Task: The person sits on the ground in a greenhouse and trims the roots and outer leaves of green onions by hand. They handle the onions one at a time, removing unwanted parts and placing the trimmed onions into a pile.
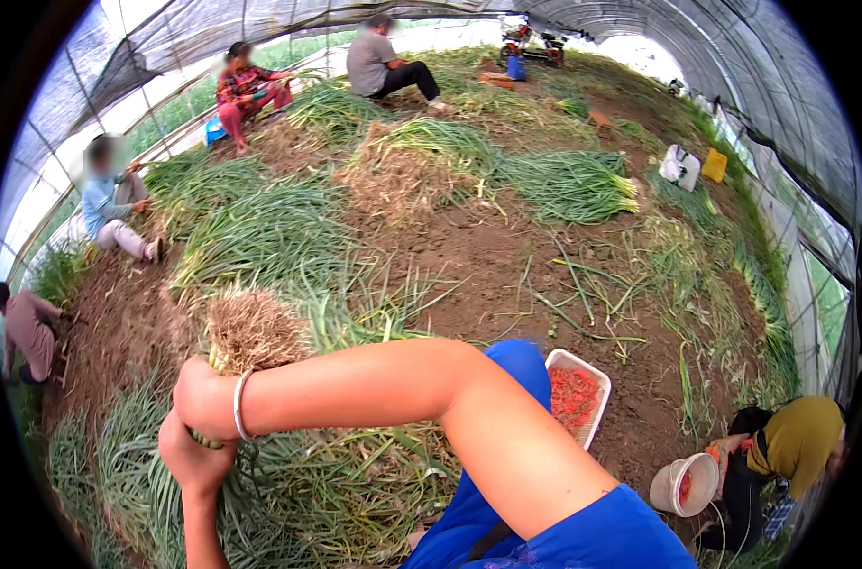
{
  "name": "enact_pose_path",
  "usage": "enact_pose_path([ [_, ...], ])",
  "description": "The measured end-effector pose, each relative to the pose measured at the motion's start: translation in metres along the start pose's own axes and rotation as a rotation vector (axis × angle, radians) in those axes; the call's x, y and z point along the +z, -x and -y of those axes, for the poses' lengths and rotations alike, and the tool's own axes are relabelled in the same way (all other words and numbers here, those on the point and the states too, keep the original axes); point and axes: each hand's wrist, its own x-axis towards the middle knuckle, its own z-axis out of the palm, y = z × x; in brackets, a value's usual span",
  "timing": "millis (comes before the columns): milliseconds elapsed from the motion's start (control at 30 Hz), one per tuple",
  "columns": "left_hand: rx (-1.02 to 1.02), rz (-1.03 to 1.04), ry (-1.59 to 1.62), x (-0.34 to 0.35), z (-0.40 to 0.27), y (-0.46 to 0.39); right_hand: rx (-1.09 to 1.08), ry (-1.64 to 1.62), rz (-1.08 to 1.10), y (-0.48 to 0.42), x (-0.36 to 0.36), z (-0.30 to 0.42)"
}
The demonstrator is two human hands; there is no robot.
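Both of my hands grip a thick bunch of green onions at the left of the view. Pale dry roots (pixel 260 331) stick up above the fists, and the green leaves (pixel 242 491) hang down below them. My right hand (pixel 207 398), with a silver bangle at its wrist, closes around the stems just under the roots. Directly below it, my left hand (pixel 196 455) is wrapped around the same bunch. Between the hands a little of the stems shows; the rest there is hidden by my fingers.
A white plastic basket (pixel 603 405) of small red strips sits beside my knee. A heap of green onions (pixel 267 227) lies ahead. Several people sit or crouch along the left; one person (pixel 794 448) bends near a white bucket (pixel 698 484) at right. Plastic sheeting (pixel 779 71) arches overhead.
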Motion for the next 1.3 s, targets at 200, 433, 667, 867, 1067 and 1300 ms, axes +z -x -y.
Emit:
enact_pose_path([
  [200, 0.03, -0.212, -0.148, 0.001, -0.023, -0.047, -0.338, 0.288, 0.076, 0.007, -0.075, -0.12],
  [433, 0.15, -0.383, -0.363, -0.018, -0.037, -0.062, 0.477, 0.185, -0.144, 0.075, -0.146, -0.346],
  [667, -0.08, 0.089, -0.098, 0.03, -0.04, -0.034, 1.24, -0.121, -0.096, 0.28, 0.02, -0.471],
  [867, -0.001, 0.326, -0.159, 0.076, -0.061, -0.001, 1.724, -0.184, 0.244, 0.577, 0.226, -0.427],
  [1067, -0.003, 0.592, -0.189, 0.085, -0.078, 0.037, 1.889, -0.16, 0.37, 0.587, 0.234, -0.359],
  [1300, 0.084, 0.788, -0.222, 0.076, -0.106, 0.049, 1.806, -0.091, 0.559, 0.61, 0.22, -0.352],
])
